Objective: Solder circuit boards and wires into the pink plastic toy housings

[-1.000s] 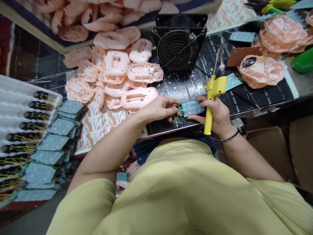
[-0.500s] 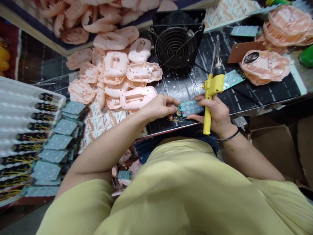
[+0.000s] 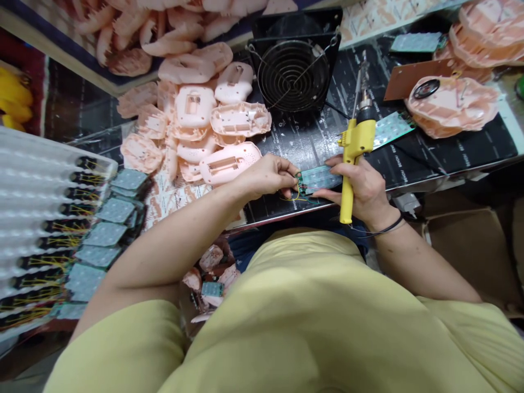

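My left hand (image 3: 268, 176) pinches the left end of a small green circuit board (image 3: 319, 178) with thin yellow wires trailing from it. My right hand (image 3: 364, 188) is closed round a yellow-handled soldering iron (image 3: 355, 147) whose tip points away from me, and its fingers also steady the board's right end. Both hands rest at the near edge of the black mat (image 3: 429, 153). A pink plastic shell (image 3: 229, 162) lies just left of my left hand.
A black wire-guarded fan (image 3: 295, 68) stands behind the board. Pink shells (image 3: 196, 103) are heaped at the back left, more at the right (image 3: 454, 106). Stacked circuit boards with wires (image 3: 102, 229) fill the left. A cardboard box (image 3: 475, 251) sits at the lower right.
The view has drifted a little; my hands stay on the board and the soldering iron, with only slight finger movement at the board's left end.
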Available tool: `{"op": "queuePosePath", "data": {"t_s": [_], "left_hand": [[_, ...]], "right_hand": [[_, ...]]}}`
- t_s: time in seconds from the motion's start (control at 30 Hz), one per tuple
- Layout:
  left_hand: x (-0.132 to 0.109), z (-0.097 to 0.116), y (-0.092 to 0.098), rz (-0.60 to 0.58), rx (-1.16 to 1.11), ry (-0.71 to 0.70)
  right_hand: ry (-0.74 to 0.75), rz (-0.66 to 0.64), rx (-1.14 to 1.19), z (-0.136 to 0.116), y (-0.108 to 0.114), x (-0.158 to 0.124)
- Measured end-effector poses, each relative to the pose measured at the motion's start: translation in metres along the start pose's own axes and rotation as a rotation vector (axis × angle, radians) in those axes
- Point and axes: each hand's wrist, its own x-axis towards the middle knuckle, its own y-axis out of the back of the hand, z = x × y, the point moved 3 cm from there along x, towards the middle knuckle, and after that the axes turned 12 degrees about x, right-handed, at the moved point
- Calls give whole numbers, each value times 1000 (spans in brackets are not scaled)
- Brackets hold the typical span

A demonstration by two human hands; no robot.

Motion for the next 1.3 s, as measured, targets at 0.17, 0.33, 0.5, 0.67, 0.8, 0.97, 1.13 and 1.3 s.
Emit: {"op": "queuePosePath", "data": {"t_s": [0.17,0.33,0.5,0.67,0.8,0.97,1.13,1.3], "left_hand": [[-2,0,5,-85,49,18],[-1,1,7,-73,77,25],[0,-1,6,-61,82,11],[1,-1,7,-54,89,13],[3,-1,7,-41,91,16],[2,4,3,-2,109,9],[-1,11,-2,67,140,9],[-1,5,-2,35,111,-34]], "right_hand": [[-7,-15,34,-2,1,3],[-10,-41,11,-1,1,3],[0,-17,12,1,-1,1],[-27,-8,34,2,-1,-1],[-23,-30,26,2,-2,-1],[-30,-31,24,3,-2,-1],[-21,-34,16,4,-2,-2],[-51,-39,10,5,-2,-3]]}}
